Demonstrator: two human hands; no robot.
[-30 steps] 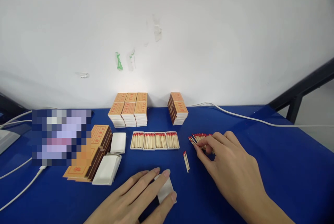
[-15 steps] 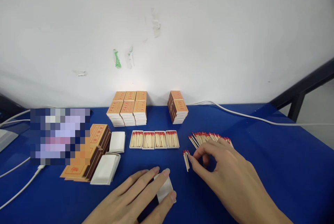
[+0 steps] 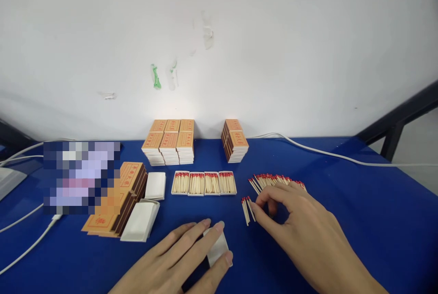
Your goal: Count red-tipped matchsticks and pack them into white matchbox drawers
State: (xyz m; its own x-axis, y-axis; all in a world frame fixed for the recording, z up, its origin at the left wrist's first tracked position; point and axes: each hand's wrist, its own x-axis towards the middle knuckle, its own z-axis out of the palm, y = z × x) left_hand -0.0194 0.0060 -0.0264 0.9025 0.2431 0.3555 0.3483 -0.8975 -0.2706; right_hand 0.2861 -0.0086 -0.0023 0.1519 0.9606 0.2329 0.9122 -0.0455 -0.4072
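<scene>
Table point(image 3: 359, 221), one, blue, back edge against the wall point(image 3: 273, 47).

Hands, two, bare. Left hand point(image 3: 178, 257): palm down toward the near side, fingers apart. Right hand point(image 3: 301, 225): nearer the right edge, fingers bent, thumb and forefinger tips close together at a match; from here I cannot tell whether they grip it.

Orange sleeves point(image 3: 130, 173), a stepped pile toward the table's left side, partly masked by pixelation.

Orange-topped matchboxes point(image 3: 168, 143), a block, six tops showing, by the back edge left of the middle. A narrower matchbox block point(image 3: 235, 141), two tops, stands apart to its right, along the same edge.

Filled trays point(image 3: 203, 183), four, side by side in front of the blocks, red heads toward the back edge.

Fanned matches point(image 3: 270, 180), right of that row, partly behind the right hand.

White trays point(image 3: 139, 222), two stacks, just beside the sleeves.

White tray point(image 3: 217, 250), single, tilted, partly under the left fingers.

Loose matches point(image 3: 247, 212), a few, between the hands, at the right thumb.
</scene>
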